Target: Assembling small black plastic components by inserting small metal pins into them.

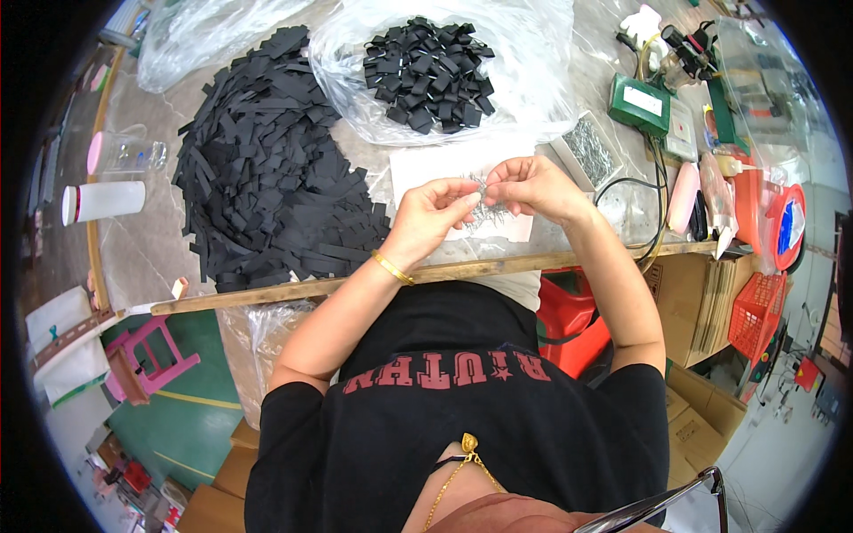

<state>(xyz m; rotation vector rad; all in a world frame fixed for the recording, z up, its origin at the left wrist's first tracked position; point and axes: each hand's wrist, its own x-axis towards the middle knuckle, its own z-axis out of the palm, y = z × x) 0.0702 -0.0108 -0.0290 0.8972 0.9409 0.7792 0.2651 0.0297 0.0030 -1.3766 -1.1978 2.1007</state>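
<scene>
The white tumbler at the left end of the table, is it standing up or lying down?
Lying down. The white tumbler rests on its side on the table, its length running left to right.

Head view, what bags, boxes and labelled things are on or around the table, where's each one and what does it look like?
Clear bag: table's far middle, holding small black pieces.
Second clear bag: far left, crumpled.
Small box: right of the hands, open, grey metal pins.
Green box: far right, white label.
Cartons: brown, under the table's right end.
</scene>
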